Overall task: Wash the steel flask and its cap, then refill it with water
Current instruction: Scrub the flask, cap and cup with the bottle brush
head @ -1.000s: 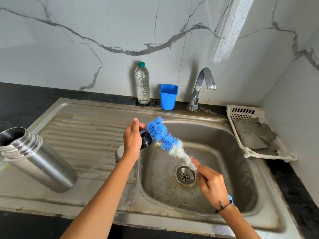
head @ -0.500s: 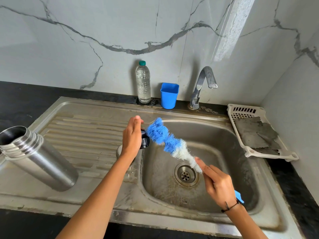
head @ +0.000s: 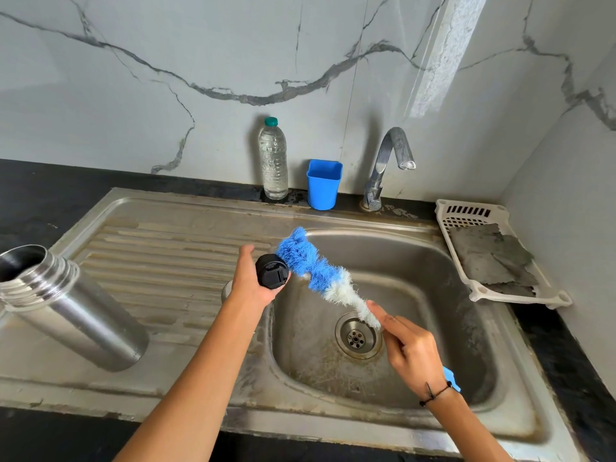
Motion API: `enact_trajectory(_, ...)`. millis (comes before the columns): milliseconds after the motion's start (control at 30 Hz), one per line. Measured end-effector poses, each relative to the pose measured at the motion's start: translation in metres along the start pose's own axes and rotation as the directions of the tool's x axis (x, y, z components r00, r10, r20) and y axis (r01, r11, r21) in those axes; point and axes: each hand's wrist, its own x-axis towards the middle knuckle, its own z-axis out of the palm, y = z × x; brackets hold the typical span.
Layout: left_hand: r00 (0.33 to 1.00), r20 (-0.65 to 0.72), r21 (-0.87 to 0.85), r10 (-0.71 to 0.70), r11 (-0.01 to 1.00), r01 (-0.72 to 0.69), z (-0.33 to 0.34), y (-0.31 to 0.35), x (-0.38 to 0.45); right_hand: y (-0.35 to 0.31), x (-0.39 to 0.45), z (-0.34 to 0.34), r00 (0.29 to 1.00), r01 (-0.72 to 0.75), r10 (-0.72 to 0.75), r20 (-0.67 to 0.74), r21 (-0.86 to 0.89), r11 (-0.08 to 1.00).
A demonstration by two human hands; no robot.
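The open steel flask (head: 76,308) stands on the drainboard at the left, its mouth toward me. My left hand (head: 248,281) grips the black cap (head: 271,271) over the left rim of the sink basin (head: 443,295), the cap's top face turned toward me. My right hand (head: 411,353) holds the handle of a blue-and-white bottle brush (head: 316,270), whose blue bristle tip touches the cap's right side. The brush's blue handle end pokes out behind my right wrist.
A tap (head: 390,161) stands behind the basin with no water running. A clear water bottle (head: 273,160) and a blue cup (head: 322,188) stand at the back edge. A white tray (head: 480,296) with grey cloths lies at the right. The drain (head: 356,336) sits mid-basin.
My left hand has turned the cap so its top face now shows. The brush tip has slid along the cap, and my right hand has shifted slightly.
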Motion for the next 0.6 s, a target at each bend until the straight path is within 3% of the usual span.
enact_trajectory(100, 0.998, -0.060, -0.151, 0.019, 0.988, -0.028, 0.001, -0.001, 0.002, -0.003, 0.001, 0.003, 1.000, -0.009, 0.010, -0.017, 0.051, 0.999)
enact_trajectory(200, 0.998, -0.057, -0.176, 0.028, 0.984, -0.038, 0.004, 0.002, -0.002, -0.006, 0.001, 0.005, 0.999, -0.030, 0.032, -0.028, 0.078, 0.996)
enact_trajectory(367, 0.978, 0.208, -0.023, -0.020, 0.999, 0.025, 0.013, 0.006, -0.019, -0.013, 0.006, 0.007, 0.993, -0.065, 0.077, -0.090, 0.129, 0.989)
enact_trajectory(500, 0.958, 0.286, 0.000, 0.006, 1.000, -0.007, 0.013, 0.008, -0.017, -0.019, 0.012, 0.005, 0.986, -0.102, 0.117, -0.120, 0.122, 0.987)
enact_trajectory(600, 0.912, 0.406, 0.049, -0.052, 0.998, 0.035, 0.009, 0.009, -0.019, -0.025, 0.015, 0.003, 0.980, -0.130, 0.145, -0.138, 0.112, 0.985)
